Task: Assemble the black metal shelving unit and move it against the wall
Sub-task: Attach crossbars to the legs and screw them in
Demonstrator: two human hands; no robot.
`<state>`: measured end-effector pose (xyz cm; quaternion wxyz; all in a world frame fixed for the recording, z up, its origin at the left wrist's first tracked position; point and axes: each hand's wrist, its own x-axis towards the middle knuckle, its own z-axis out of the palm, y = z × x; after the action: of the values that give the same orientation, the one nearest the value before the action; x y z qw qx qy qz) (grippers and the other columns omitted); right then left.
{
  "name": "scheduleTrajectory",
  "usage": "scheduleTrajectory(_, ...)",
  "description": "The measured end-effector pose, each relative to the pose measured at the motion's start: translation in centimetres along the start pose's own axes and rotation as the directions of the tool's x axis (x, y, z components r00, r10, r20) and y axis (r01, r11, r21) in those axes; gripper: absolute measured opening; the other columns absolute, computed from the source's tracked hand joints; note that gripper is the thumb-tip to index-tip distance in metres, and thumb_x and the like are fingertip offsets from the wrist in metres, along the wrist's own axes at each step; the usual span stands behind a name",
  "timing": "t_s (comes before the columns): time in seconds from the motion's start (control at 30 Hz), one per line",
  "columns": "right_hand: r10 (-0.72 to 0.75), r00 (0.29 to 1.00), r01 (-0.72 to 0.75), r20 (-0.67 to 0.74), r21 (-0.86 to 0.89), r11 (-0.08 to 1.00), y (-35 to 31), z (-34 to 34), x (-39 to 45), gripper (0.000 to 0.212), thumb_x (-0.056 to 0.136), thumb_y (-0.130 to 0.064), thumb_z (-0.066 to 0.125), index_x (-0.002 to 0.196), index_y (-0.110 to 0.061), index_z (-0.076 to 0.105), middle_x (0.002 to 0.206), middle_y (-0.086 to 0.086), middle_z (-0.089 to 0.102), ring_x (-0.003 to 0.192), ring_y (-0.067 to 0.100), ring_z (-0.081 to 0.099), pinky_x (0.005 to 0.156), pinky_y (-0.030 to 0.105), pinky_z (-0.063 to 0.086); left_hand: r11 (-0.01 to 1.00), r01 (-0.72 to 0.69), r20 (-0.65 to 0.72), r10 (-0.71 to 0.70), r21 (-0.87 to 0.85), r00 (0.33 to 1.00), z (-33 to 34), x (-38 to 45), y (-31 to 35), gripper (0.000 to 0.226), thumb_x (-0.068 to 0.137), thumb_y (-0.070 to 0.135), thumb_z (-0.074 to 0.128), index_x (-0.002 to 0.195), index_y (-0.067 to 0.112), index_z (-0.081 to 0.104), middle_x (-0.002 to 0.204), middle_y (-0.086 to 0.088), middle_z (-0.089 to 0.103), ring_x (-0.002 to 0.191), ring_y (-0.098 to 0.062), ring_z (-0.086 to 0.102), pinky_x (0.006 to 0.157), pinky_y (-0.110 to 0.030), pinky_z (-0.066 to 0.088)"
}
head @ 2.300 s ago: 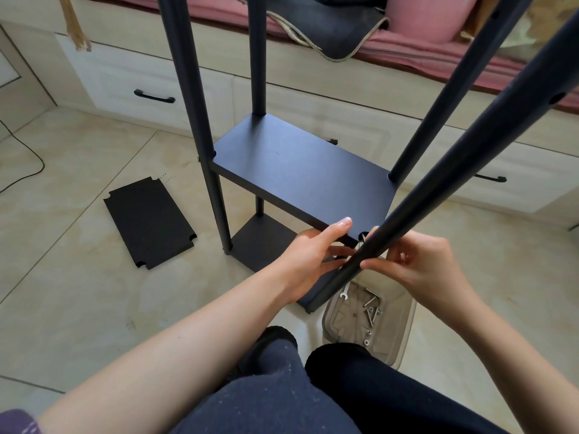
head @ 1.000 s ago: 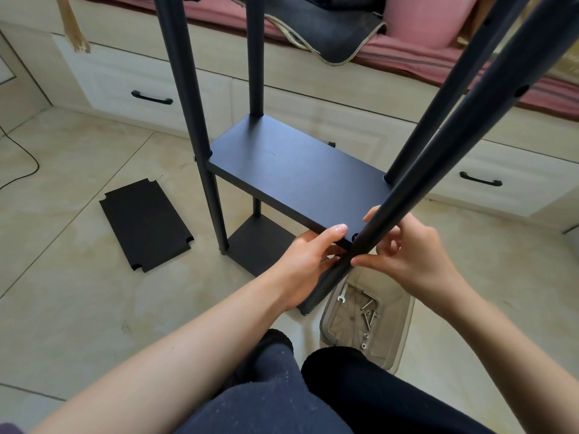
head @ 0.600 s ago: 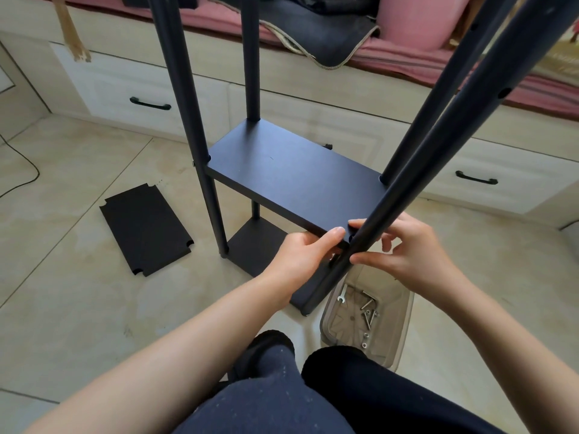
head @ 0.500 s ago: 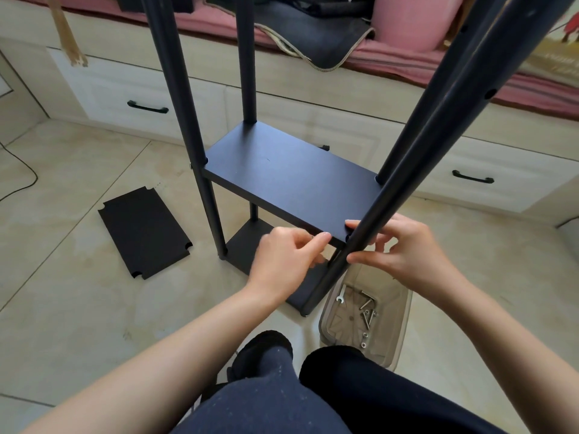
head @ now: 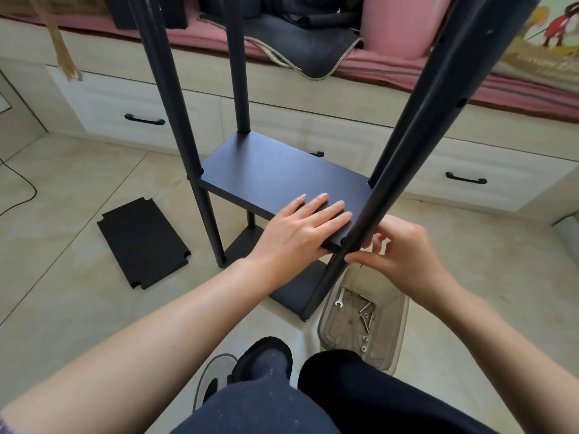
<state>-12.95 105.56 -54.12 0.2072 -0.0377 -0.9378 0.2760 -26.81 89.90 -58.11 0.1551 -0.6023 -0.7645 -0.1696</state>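
Shelving unit (head: 282, 183) is seen standing on the tiled floor (head: 62, 277) right in front of the knees, its four black posts rising out of view. Nearest, a clear plastic tray (head: 391, 333) of screws and a small wrench is lying on the floor beside the front right post (head: 360, 233). At that post, the right hand (head: 404, 255) is held with fingers (head: 357, 256) curled and pinched against the post just under the middle shelf (head: 275, 173); what is pinched there cannot be made out. The left hand (head: 300, 233) is laid flat on the shelf's near right corner, fingers straight and together, thumb tucked under the edge. Half a second ago that hand was only pinching the shelf's front edge; now it has been moved up onto the top surface and is pressed down. Further left, a loose shelf panel (head: 142, 242) is lying flat on the floor, well apart. Beyond, drawers (head: 125, 114) are seen under a pink-cushioned bench.
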Motion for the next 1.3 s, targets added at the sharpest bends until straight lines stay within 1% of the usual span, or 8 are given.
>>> scheduleTrajectory(0.23,0.043,0.999,-0.044,0.018,0.015,0.999,0.0,0.0,0.4,0.043,0.066,-0.025,0.090,0.094,-0.041,0.061,0.073,-0.016,0.055,0.065,0.010,0.050,0.058,0.031,0.044,1.000,0.004,0.017,-0.003,-0.026,1.000,0.2,-0.4,0.4,0.059,0.094,0.027,0.068,0.149,0.019,0.049,0.154,-0.002,0.046,0.145,-0.035,0.039,0.119,-0.050,0.033)
scheduleTrajectory(0.33,0.101,0.994,-0.103,0.037,0.052,0.993,-0.2,-0.1,0.3,0.036,0.068,-0.024,0.089,0.097,-0.031,0.069,0.077,-0.007,0.061,0.067,0.014,0.052,0.062,0.043,0.048,0.996,0.045,0.093,-0.038,-0.076,0.995,0.0,-0.7,0.9,0.073,0.088,0.049,0.065,0.154,0.026,0.041,0.160,0.004,0.038,0.151,-0.032,0.028,0.123,-0.047,0.023)
scheduleTrajectory(0.43,0.161,0.986,-0.166,0.051,0.105,0.981,-0.4,0.0,0.2,0.032,0.069,-0.020,0.088,0.096,-0.025,0.072,0.078,-0.003,0.067,0.068,0.013,0.056,0.065,0.039,0.049,0.983,0.137,0.095,-0.125,-0.121,0.988,0.0,-0.5,1.6,0.075,0.087,0.066,0.060,0.151,0.030,0.044,0.158,0.008,0.039,0.152,-0.027,0.025,0.125,-0.045,0.020)
scheduleTrajectory(0.6,0.215,0.975,-0.223,0.057,0.226,0.948,-0.6,-0.6,-0.2,0.015,0.081,-0.029,0.080,0.095,-0.027,0.076,0.079,-0.008,0.074,0.074,0.012,0.068,0.062,0.020,0.047,0.964,0.191,0.034,-0.188,-0.187,0.982,0.1,-0.3,2.1,0.059,0.091,0.060,0.060,0.143,0.032,0.056,0.150,0.009,0.050,0.148,-0.026,0.035,0.121,-0.046,0.027)
scheduleTrajectory(0.73,0.193,0.980,-0.180,-0.038,0.223,0.958,-1.6,-1.7,0.2,0.024,0.082,-0.045,0.074,0.097,-0.026,0.073,0.075,-0.005,0.069,0.066,0.011,0.061,0.062,0.025,0.049,0.970,0.190,0.045,-0.186,-0.150,0.982,0.2,-0.3,1.8,0.061,0.091,0.063,0.054,0.144,0.033,0.053,0.151,0.011,0.048,0.148,-0.024,0.035,0.122,-0.045,0.026)
scheduleTrajectory(1.0,0.239,0.971,-0.229,0.000,0.282,0.932,-1.5,-1.1,-0.4,0.021,0.091,-0.024,0.070,0.112,-0.022,0.071,0.082,-0.001,0.071,0.074,0.017,0.067,0.067,0.025,0.053,0.969,0.211,0.040,-0.207,-0.129,0.978,0.4,0.1,1.5,0.059,0.094,0.064,0.045,0.146,0.037,0.049,0.150,0.013,0.047,0.147,-0.024,0.037,0.120,-0.046,0.031)
scheduleTrajectory(1.17,0.446,0.891,-0.454,0.088,0.214,0.865,2.4,-0.3,-3.2,0.020,0.092,-0.026,0.067,0.111,-0.020,0.072,0.090,-0.010,0.071,0.084,0.001,0.066,0.081,0.021,0.054,0.965,0.228,0.018,-0.227,-0.126,0.974,0.5,0.6,1.1,0.051,0.092,0.056,0.059,0.137,0.031,0.061,0.146,0.009,0.053,0.145,-0.024,0.039,0.119,-0.043,0.031)
scheduleTrajectory(1.3,0.662,0.717,-0.695,0.217,0.160,0.701,6.8,1.8,-6.6,0.018,0.094,-0.016,0.065,0.111,-0.012,0.070,0.093,0.001,0.073,0.085,0.013,0.067,0.085,0.032,0.056,0.969,0.224,-0.015,-0.227,-0.102,0.974,0.8,0.4,1.2,0.052,0.093,0.059,0.054,0.134,0.028,0.064,0.143,0.008,0.057,0.145,-0.022,0.040,0.117,-0.045,0.037)
